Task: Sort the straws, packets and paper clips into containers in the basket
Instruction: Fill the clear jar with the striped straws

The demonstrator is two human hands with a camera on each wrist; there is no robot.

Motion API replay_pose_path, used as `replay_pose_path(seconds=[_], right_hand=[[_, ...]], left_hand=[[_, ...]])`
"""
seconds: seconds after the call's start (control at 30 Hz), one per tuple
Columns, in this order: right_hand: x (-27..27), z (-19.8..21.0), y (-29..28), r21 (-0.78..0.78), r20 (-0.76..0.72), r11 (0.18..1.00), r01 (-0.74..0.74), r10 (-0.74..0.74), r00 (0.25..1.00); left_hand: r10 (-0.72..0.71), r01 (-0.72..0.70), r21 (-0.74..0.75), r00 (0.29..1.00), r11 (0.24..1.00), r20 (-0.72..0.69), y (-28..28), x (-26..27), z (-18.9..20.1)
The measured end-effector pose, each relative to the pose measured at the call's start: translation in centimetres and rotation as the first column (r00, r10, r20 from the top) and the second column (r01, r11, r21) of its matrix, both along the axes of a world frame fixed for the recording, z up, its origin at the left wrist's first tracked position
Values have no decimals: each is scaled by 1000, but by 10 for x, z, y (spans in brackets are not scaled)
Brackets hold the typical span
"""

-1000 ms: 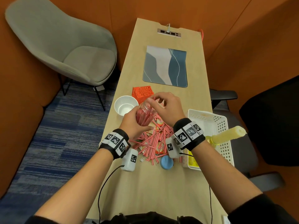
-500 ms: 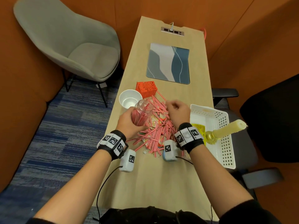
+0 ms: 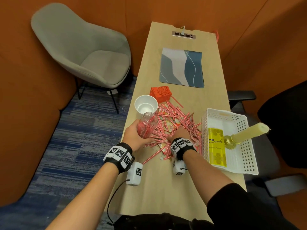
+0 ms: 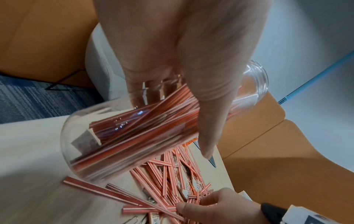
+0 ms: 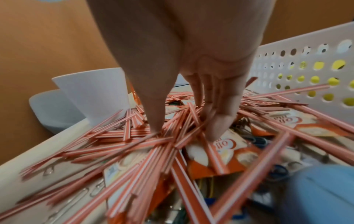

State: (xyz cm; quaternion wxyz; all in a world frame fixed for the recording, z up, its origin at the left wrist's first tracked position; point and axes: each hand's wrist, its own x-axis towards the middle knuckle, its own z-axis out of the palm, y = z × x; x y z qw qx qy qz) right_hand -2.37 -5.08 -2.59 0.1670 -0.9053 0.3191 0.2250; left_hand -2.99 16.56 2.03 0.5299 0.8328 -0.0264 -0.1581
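Observation:
My left hand [image 3: 133, 135] grips a clear glass jar [image 3: 148, 124], tilted with its mouth pointing away and several red-striped straws inside [image 4: 145, 128]. A pile of loose straws [image 3: 177, 116] lies mid-table over orange packets [image 3: 171, 126]. Paper clips [image 5: 91, 192] lie under and around the pile. My right hand [image 3: 179, 133] is down in the near part of the pile. Its thumb and fingers [image 5: 216, 130] pinch together on a bunch of straws [image 5: 172, 136]. The white perforated basket [image 3: 205, 130] stands just right of the pile.
A white paper cup [image 3: 146, 104] and an orange lattice box [image 3: 160, 94] stand beyond the jar. The basket holds a yellow box [image 3: 216, 146] and a candle in a holder [image 3: 245, 133]. A blue lid [image 5: 316, 189] lies under my right wrist. A placemat [image 3: 181, 69] lies further back.
My right hand left the jar's mouth and dropped toward me into the straw pile, closing on straws. My left hand lowered the jar slightly and kept hold of it.

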Motion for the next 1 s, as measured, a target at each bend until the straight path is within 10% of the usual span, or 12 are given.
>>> replay_pose_path(seconds=[0.67,1.0], right_hand=[[2,44,-46,247,11,955,163,-171,985],[-12,136,-74,583,267,798,153,-366,892]], left_hand=[[-106,107,10,993,994,-53,-31,14,-10],[-137,148,110,986,983,-99,-48,13,-12]])
